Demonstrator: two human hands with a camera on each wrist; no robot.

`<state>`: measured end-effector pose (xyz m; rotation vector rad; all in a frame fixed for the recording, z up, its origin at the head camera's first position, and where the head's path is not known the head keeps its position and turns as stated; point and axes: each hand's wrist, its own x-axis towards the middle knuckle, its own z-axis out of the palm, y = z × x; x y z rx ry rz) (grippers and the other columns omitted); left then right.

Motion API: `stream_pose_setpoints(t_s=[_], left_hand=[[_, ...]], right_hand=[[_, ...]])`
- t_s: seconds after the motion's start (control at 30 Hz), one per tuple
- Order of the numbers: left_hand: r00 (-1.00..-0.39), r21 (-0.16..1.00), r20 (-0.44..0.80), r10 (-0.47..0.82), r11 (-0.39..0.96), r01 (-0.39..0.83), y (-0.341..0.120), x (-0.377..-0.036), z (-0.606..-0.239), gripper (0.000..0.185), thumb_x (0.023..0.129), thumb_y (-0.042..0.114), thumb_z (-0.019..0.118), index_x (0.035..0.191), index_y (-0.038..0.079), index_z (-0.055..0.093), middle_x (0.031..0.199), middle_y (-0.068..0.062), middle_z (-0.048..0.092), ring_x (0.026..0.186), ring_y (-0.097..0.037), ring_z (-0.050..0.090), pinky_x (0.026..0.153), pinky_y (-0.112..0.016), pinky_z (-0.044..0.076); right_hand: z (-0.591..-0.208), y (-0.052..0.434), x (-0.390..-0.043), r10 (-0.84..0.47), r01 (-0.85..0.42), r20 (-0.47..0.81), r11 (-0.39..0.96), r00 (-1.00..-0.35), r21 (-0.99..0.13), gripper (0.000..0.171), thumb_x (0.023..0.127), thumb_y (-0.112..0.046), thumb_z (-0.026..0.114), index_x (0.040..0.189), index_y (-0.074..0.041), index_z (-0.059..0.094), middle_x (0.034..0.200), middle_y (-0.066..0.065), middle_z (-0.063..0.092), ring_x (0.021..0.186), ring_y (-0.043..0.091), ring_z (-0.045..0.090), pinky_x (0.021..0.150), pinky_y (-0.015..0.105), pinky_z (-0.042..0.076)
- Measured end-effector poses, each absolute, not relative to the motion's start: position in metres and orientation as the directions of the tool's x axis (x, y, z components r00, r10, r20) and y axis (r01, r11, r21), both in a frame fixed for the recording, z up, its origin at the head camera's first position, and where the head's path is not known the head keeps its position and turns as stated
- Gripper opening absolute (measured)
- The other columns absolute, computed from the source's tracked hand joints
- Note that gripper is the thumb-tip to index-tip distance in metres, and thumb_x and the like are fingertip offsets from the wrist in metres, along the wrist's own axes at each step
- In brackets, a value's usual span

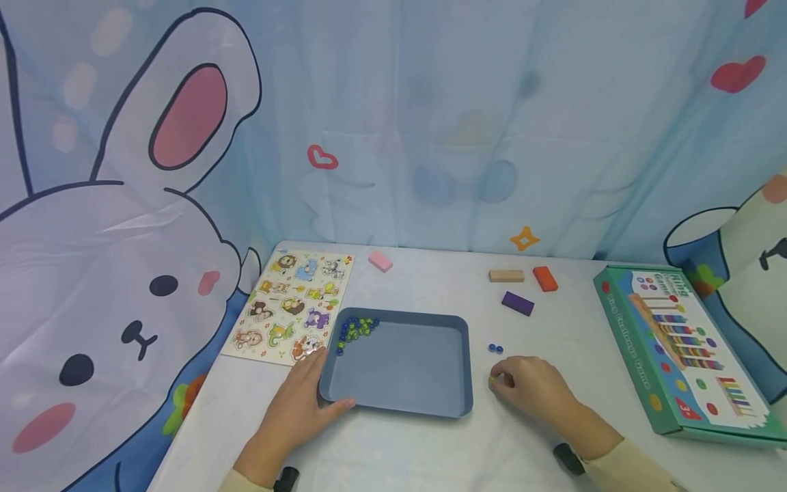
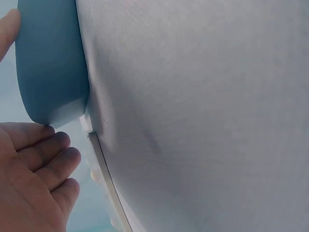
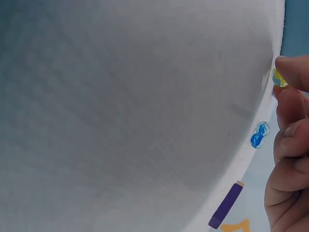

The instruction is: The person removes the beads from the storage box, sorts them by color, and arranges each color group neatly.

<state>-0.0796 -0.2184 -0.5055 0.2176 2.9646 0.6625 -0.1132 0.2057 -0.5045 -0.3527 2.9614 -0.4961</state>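
A blue-grey tray (image 1: 399,362) lies on the table, with several blue and yellow-green glass marbles (image 1: 356,329) gathered in its far left corner. My left hand (image 1: 299,401) rests at the tray's near left corner, fingers along the left side and thumb by the front edge; in the left wrist view the fingers are loosely extended against the tray wall (image 2: 53,63). To the tray's right, my right hand (image 1: 533,386) pinches a yellow-green marble (image 3: 279,77) between thumb and forefinger, low over the table. Two blue marbles (image 1: 495,348) lie just beyond that hand.
An animal puzzle board (image 1: 289,307) lies left of the tray. Behind are a pink block (image 1: 380,261), a wooden block (image 1: 507,276), a red-orange block (image 1: 545,279) and a purple block (image 1: 518,303). A green game box (image 1: 688,355) sits at the right; a printed curtain (image 1: 455,123) hangs behind.
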Motion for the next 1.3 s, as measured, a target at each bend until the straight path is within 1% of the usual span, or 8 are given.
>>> stream_pose_setpoints(t_s=[0.33, 0.47, 0.67, 0.9, 1.03, 1.13, 1.3], left_hand=[[-0.985, 0.423, -0.049, 0.164, 0.897, 0.128, -0.220, -0.079, -0.506, 0.116, 0.082, 0.072, 0.075, 0.166, 0.009, 0.028, 0.170, -0.014, 0.035, 0.157, -0.036, 0.035, 0.128, -0.055, 0.034], [-0.986, 0.422, -0.052, 0.159, 0.898, 0.123, -0.221, -0.079, -0.508, 0.116, 0.082, 0.073, 0.075, 0.166, 0.009, 0.028, 0.170, -0.014, 0.035, 0.157, -0.036, 0.035, 0.128, -0.055, 0.034], [-0.986, 0.416, -0.043, 0.163, 0.900, 0.131, -0.222, -0.080, -0.508, 0.117, 0.081, 0.078, 0.071, 0.166, 0.010, 0.027, 0.170, -0.013, 0.034, 0.157, -0.036, 0.034, 0.128, -0.056, 0.034], [-0.986, 0.418, -0.050, 0.159, 0.900, 0.124, -0.223, -0.081, -0.509, 0.117, 0.081, 0.078, 0.071, 0.167, 0.012, 0.026, 0.171, -0.012, 0.034, 0.157, -0.035, 0.034, 0.128, -0.055, 0.034], [-0.985, 0.422, -0.050, 0.164, 0.897, 0.128, -0.223, -0.081, -0.509, 0.117, 0.082, 0.077, 0.072, 0.167, 0.013, 0.026, 0.171, -0.012, 0.033, 0.158, -0.035, 0.033, 0.129, -0.055, 0.033], [-0.984, 0.424, -0.048, 0.171, 0.896, 0.135, -0.223, -0.082, -0.511, 0.117, 0.082, 0.079, 0.070, 0.167, 0.012, 0.026, 0.171, -0.012, 0.033, 0.158, -0.035, 0.033, 0.129, -0.056, 0.033], [-0.983, 0.424, -0.050, 0.176, 0.895, 0.139, -0.223, -0.081, -0.512, 0.118, 0.081, 0.082, 0.067, 0.167, 0.011, 0.026, 0.171, -0.012, 0.033, 0.158, -0.035, 0.033, 0.129, -0.055, 0.033]], right_hand=[[-0.507, 0.204, -0.114, -0.252, -0.209, -0.088, 0.919, -0.964, -0.334, 0.013, 0.084, -0.021, 0.087, 0.095, -0.018, 0.082, 0.065, -0.012, 0.055, 0.064, 0.007, 0.047, 0.057, 0.022, 0.039], [-0.505, 0.205, -0.116, -0.249, -0.206, -0.077, 0.910, -0.965, -0.359, 0.019, 0.084, -0.026, 0.088, 0.100, -0.018, 0.082, 0.065, -0.012, 0.054, 0.063, 0.007, 0.047, 0.056, 0.021, 0.038], [-0.495, 0.216, -0.123, -0.229, -0.226, 0.046, 0.878, -0.972, -0.422, 0.026, 0.086, -0.030, 0.086, 0.106, -0.013, 0.082, 0.065, -0.011, 0.053, 0.062, 0.008, 0.046, 0.054, 0.021, 0.038], [-0.479, 0.218, -0.134, -0.207, -0.247, 0.138, 0.859, -0.969, -0.449, 0.020, 0.088, -0.025, 0.085, 0.103, -0.011, 0.082, 0.065, -0.009, 0.054, 0.060, 0.008, 0.046, 0.051, 0.021, 0.037], [-0.470, 0.210, -0.142, -0.228, -0.288, 0.183, 0.846, -0.956, -0.449, 0.020, 0.088, -0.023, 0.085, 0.103, -0.011, 0.082, 0.066, -0.009, 0.055, 0.060, 0.008, 0.046, 0.050, 0.020, 0.039], [-0.463, 0.200, -0.148, -0.253, -0.322, 0.210, 0.835, -0.945, -0.445, 0.022, 0.088, -0.023, 0.085, 0.105, -0.010, 0.082, 0.066, -0.009, 0.056, 0.061, 0.008, 0.047, 0.050, 0.019, 0.040], [-0.456, 0.176, -0.159, -0.298, -0.392, 0.271, 0.815, -0.915, -0.428, 0.021, 0.088, -0.025, 0.085, 0.104, -0.011, 0.082, 0.068, -0.010, 0.057, 0.061, 0.007, 0.047, 0.051, 0.019, 0.040]])
